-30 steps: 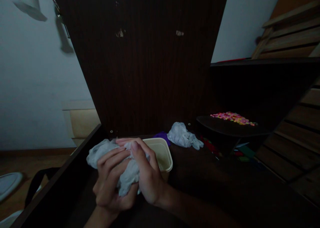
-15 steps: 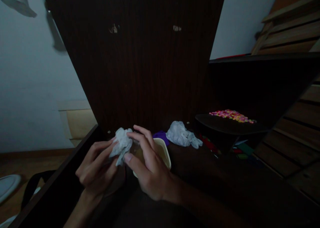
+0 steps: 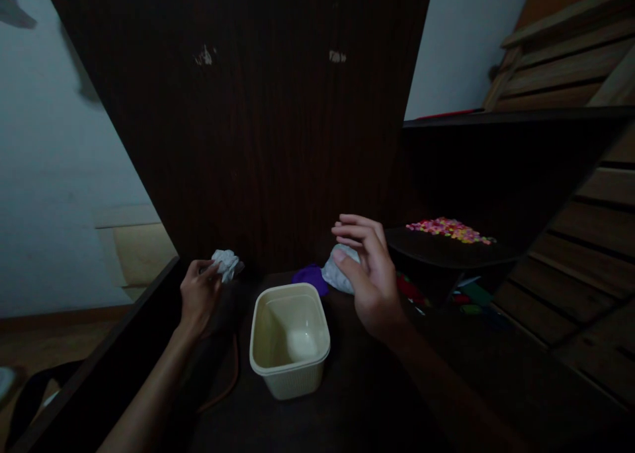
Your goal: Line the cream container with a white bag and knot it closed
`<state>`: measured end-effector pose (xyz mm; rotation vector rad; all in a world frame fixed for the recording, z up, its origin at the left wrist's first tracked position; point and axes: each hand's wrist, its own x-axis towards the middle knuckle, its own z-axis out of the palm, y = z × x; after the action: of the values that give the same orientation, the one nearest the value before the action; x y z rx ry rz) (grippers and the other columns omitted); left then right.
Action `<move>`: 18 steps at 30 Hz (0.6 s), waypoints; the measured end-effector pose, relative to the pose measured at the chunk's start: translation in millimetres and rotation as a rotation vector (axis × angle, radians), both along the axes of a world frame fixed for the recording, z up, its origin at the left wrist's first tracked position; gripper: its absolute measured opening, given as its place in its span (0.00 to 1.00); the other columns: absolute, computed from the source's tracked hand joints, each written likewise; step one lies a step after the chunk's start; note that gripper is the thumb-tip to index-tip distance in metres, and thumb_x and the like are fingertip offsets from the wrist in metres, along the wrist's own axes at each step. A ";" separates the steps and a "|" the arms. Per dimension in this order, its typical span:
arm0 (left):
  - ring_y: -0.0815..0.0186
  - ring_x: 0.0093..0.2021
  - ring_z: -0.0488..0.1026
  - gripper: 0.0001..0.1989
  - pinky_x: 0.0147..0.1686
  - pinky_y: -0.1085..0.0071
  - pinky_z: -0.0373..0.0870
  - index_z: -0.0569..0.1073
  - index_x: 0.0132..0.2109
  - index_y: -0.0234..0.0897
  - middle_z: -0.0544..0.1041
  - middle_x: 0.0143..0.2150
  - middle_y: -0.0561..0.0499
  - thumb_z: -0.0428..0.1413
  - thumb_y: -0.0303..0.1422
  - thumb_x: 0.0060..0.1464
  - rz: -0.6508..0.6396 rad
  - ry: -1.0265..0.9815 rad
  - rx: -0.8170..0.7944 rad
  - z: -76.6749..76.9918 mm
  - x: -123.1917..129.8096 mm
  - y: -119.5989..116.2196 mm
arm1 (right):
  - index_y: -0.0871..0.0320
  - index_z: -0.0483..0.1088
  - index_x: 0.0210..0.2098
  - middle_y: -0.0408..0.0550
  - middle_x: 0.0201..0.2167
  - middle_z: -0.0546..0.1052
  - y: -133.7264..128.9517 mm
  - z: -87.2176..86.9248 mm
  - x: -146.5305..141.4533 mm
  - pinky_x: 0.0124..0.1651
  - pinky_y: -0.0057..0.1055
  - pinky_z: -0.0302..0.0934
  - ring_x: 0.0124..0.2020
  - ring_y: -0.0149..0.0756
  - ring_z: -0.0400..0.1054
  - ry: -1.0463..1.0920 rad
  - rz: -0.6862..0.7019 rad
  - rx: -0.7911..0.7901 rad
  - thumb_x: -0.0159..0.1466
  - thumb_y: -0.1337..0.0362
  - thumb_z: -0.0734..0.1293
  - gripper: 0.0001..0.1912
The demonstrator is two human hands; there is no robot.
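My left hand [image 3: 201,294] is closed on a crumpled whitish plastic bag [image 3: 227,265] near the back left of the dark surface. To the right, my right hand [image 3: 370,274] is raised with its fingers apart and nothing in it. It partly hides a second pale plastic bag [image 3: 337,272]. Between my hands stands a cream square container [image 3: 292,377], upright, with nothing visible inside. A purple cloth-like item [image 3: 311,278] lies behind the container, beside the second bag.
Small pink and yellow pieces [image 3: 451,229] lie on a curved dark shelf [image 3: 446,253] at the right. Beneath it are red and green items [image 3: 479,294]. A raised dark edge [image 3: 124,334] runs along the left. A brown cord [image 3: 231,380] lies left of the container.
My hands have moved apart. The left carried the bag toward the back left, while the right let go and moved right, uncovering the container. The view has shifted slightly.
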<state>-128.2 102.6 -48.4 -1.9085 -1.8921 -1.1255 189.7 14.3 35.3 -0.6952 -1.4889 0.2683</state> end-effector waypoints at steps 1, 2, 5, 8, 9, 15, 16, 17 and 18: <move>0.54 0.46 0.78 0.12 0.50 0.58 0.76 0.79 0.40 0.33 0.79 0.47 0.40 0.51 0.29 0.55 0.004 0.007 -0.047 -4.0 0.9 7.6 | 0.51 0.71 0.49 0.52 0.58 0.66 2.4 0.6 5.5 0.59 0.48 0.63 0.60 0.46 0.64 0.001 -0.019 0.002 0.67 0.64 0.65 0.11; 0.53 0.48 0.78 0.11 0.51 0.58 0.75 0.79 0.40 0.32 0.79 0.48 0.38 0.51 0.29 0.56 0.011 0.015 -0.093 -8.2 2.2 15.2 | 0.51 0.71 0.48 0.52 0.57 0.67 4.3 0.5 10.2 0.58 0.48 0.63 0.59 0.46 0.64 0.001 -0.036 -0.001 0.67 0.64 0.65 0.10; 0.52 0.50 0.77 0.11 0.51 0.59 0.75 0.79 0.39 0.31 0.80 0.45 0.38 0.53 0.32 0.59 0.027 0.042 -0.226 -21.5 6.8 35.2 | 0.52 0.71 0.46 0.53 0.55 0.68 8.6 -3.0 19.1 0.56 0.47 0.64 0.58 0.46 0.65 -0.014 -0.070 -0.028 0.67 0.64 0.65 0.08; 0.58 0.45 0.78 0.09 0.48 0.61 0.75 0.77 0.40 0.33 0.80 0.41 0.44 0.57 0.35 0.62 0.009 0.089 -0.354 -33.1 8.6 46.8 | 0.52 0.71 0.45 0.52 0.54 0.68 11.9 -8.6 22.5 0.55 0.45 0.64 0.57 0.44 0.65 -0.047 -0.063 -0.053 0.67 0.63 0.65 0.07; 0.60 0.44 0.77 0.09 0.47 0.61 0.74 0.77 0.40 0.33 0.80 0.41 0.46 0.58 0.36 0.62 -0.001 0.109 -0.389 -35.9 8.1 48.3 | 0.52 0.71 0.45 0.52 0.54 0.68 12.7 -10.3 22.9 0.55 0.45 0.64 0.57 0.44 0.65 -0.059 -0.052 -0.063 0.67 0.63 0.65 0.07; 0.44 0.52 0.73 0.09 0.49 0.55 0.69 0.79 0.37 0.34 0.81 0.42 0.35 0.54 0.29 0.57 0.062 0.223 -0.418 -38.9 0.5 41.9 | 0.53 0.72 0.45 0.52 0.53 0.69 13.0 -14.0 20.7 0.56 0.46 0.63 0.56 0.44 0.66 -0.136 0.013 -0.140 0.67 0.63 0.65 0.07; 0.41 0.53 0.72 0.10 0.49 0.54 0.68 0.80 0.39 0.34 0.81 0.42 0.34 0.53 0.29 0.57 0.080 0.234 -0.410 -38.0 -0.6 39.9 | 0.53 0.72 0.45 0.52 0.53 0.69 12.4 -13.9 20.1 0.56 0.46 0.63 0.55 0.44 0.66 -0.152 0.022 -0.154 0.67 0.63 0.65 0.07; 0.40 0.54 0.71 0.12 0.48 0.54 0.68 0.80 0.40 0.33 0.81 0.43 0.33 0.51 0.29 0.58 0.095 0.242 -0.402 -37.0 -1.7 38.0 | 0.53 0.72 0.45 0.52 0.54 0.69 11.8 -13.6 19.6 0.56 0.46 0.63 0.55 0.44 0.66 -0.170 0.032 -0.165 0.67 0.63 0.65 0.07; 0.40 0.53 0.72 0.13 0.47 0.54 0.69 0.80 0.41 0.32 0.80 0.44 0.32 0.51 0.29 0.58 0.107 0.247 -0.396 -36.0 -2.9 36.1 | 0.53 0.72 0.45 0.52 0.54 0.69 11.1 -13.0 19.2 0.56 0.46 0.63 0.55 0.43 0.66 -0.190 0.042 -0.174 0.67 0.63 0.65 0.08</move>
<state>-131.1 138.8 -84.5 -1.9936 -2.1588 -0.4800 208.9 25.4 22.3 -0.8480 -1.6763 0.3754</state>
